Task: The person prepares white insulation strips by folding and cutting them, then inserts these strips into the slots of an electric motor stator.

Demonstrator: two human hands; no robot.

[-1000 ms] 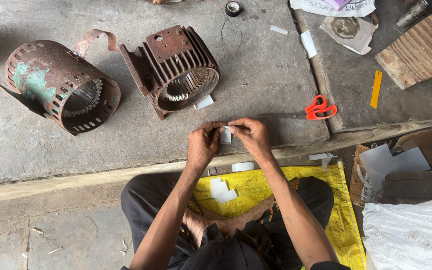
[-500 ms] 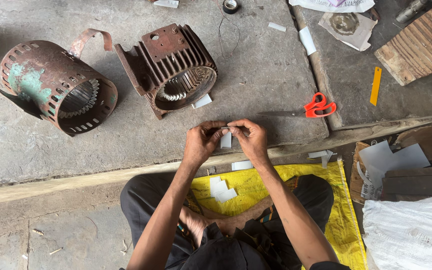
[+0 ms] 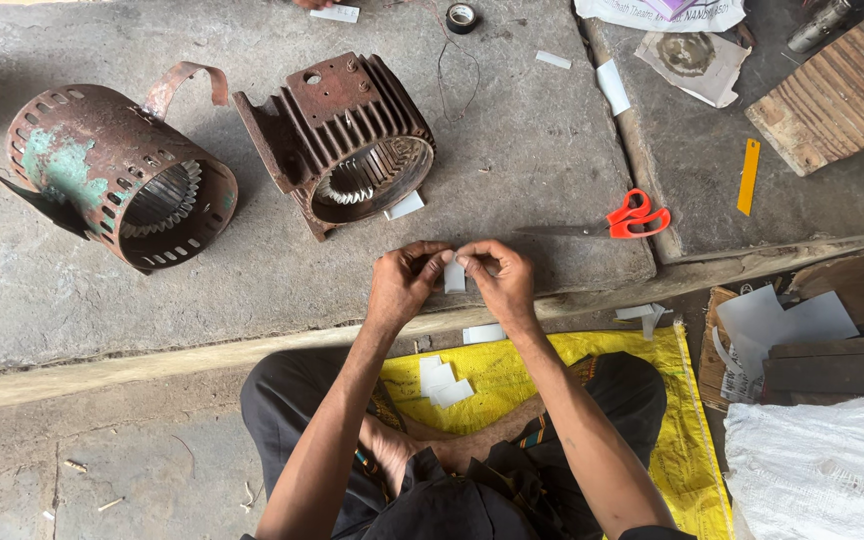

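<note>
My left hand (image 3: 405,283) and my right hand (image 3: 497,280) meet in front of me and pinch a small white paper strip (image 3: 454,275) between their fingertips, the strip hanging down between them. Just beyond the hands lies a rusty finned motor housing (image 3: 347,135) with its open end toward me, and a small white slip (image 3: 405,206) rests by its mouth. Several cut white paper pieces (image 3: 442,379) lie on the yellow sheet (image 3: 687,430) over my lap.
A second rusty perforated motor shell (image 3: 117,175) lies at the left. Orange-handled scissors (image 3: 624,216) rest to the right of my hands, a yellow strip (image 3: 748,176) beyond them. A tape roll (image 3: 462,17), wooden board (image 3: 832,90), white sheets (image 3: 777,320) and white sack (image 3: 822,470) sit around.
Both hands have stayed together on the paper strip, with only small finger shifts. The view has tilted slightly.
</note>
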